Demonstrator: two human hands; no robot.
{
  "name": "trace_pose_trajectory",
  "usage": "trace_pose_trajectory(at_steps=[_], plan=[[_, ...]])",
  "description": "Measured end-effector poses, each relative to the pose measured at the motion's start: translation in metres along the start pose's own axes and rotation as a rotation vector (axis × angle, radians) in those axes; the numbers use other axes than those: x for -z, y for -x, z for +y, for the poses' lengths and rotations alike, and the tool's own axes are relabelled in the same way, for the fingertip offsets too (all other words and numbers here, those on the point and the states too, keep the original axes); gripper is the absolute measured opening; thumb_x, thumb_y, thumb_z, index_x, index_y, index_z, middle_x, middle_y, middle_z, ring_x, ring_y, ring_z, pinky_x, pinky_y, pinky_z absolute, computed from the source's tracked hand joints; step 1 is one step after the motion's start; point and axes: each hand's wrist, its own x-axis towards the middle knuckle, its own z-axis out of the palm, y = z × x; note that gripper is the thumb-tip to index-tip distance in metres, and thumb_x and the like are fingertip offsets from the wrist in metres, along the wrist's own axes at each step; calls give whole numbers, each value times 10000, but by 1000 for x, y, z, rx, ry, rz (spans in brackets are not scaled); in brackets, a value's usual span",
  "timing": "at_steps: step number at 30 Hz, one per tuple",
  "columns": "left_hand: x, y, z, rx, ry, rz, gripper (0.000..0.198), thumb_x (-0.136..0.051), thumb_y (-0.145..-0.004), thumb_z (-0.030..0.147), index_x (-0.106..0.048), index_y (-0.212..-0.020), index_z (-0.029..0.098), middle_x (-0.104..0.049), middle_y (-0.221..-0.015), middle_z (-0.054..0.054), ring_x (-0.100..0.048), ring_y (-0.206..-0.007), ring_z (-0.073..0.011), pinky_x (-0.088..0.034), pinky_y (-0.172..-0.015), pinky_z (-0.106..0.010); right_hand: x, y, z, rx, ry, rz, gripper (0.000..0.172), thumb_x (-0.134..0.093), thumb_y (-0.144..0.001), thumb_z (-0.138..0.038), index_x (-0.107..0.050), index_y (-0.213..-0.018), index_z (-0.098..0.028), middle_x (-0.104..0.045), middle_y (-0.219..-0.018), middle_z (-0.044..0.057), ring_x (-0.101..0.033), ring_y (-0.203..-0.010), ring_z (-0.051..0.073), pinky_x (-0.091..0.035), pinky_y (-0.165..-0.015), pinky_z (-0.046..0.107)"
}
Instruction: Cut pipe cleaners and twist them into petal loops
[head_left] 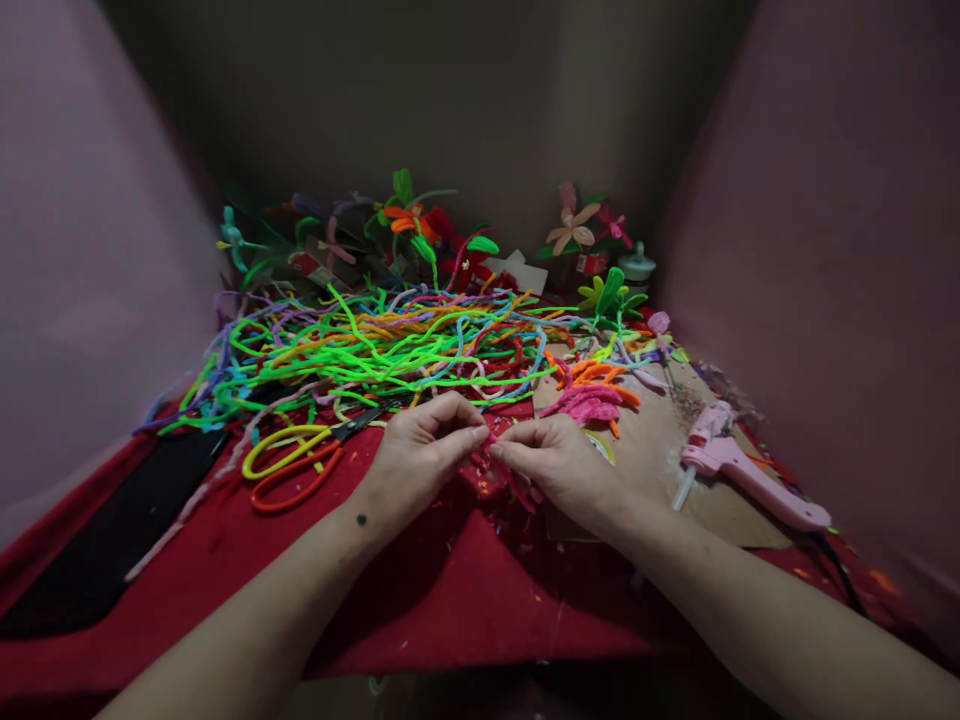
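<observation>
My left hand (424, 450) and my right hand (551, 462) meet at the middle of the red cloth (420, 590), fingers pinched together on a short pink pipe cleaner piece (489, 442) held between them. Most of the piece is hidden by my fingertips. Just beyond my hands lies a big tangle of pipe cleaners (375, 350) in green, orange, blue and purple. Bent pink and orange pipe cleaner shapes (589, 392) lie right of the tangle, near my right hand.
Scissors with yellow and orange handles (296, 460) lie left of my left hand. A pink glue gun (739, 470) rests on a cardboard sheet (660, 450) at the right. Finished pipe cleaner flowers (412, 225) stand at the back. A black strip (112, 540) lies far left.
</observation>
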Motion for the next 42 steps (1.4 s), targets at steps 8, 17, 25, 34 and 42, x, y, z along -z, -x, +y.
trace_pose_trajectory(at_steps=[8, 17, 25, 34, 42], plan=[[4, -3, 3, 59, 37, -69, 130, -637, -735, 280, -633, -780, 158, -593, -639, 19, -495, -534, -90, -384, -516, -213, -1, 2, -2, 34, -19, -4, 255, -510, -781, -247, -542, -549, -145, -436, -418, -59, -357, -369, 47, -243, -383, 186], [0, -3, 7, 143, -21, -19, 208, -626, -734, 339, -606, -672, 142, -519, -546, 36, -382, -473, -69, -283, -439, -196, -4, -1, 3, 120, -11, 94, 94, -542, -768, -218, -546, -691, -165, -505, -533, -53, -421, -410, 55, -337, -413, 183], [-5, -2, 7, 130, -62, -60, 188, -615, -733, 313, -587, -647, 149, -488, -521, 50, -375, -472, -69, -279, -440, -193, -3, 0, 9, 132, 130, 99, 135, -511, -783, -252, -568, -697, -164, -578, -569, -6, -522, -470, 95, -402, -449, 204], [-2, -1, 3, 37, -150, -80, 155, -574, -750, 256, -602, -635, 155, -520, -558, 37, -426, -518, -82, -324, -475, -192, -10, 2, 18, 169, 153, 129, 78, -487, -796, -233, -545, -796, -181, -588, -593, -11, -576, -512, 105, -443, -471, 199], [6, -4, 8, 105, -64, -214, 138, -598, -731, 270, -613, -654, 157, -587, -558, 26, -502, -520, -96, -377, -503, -198, -6, 1, 1, 35, -38, -30, 91, -552, -745, -227, -537, -690, -157, -556, -559, -40, -513, -434, 64, -406, -423, 173]])
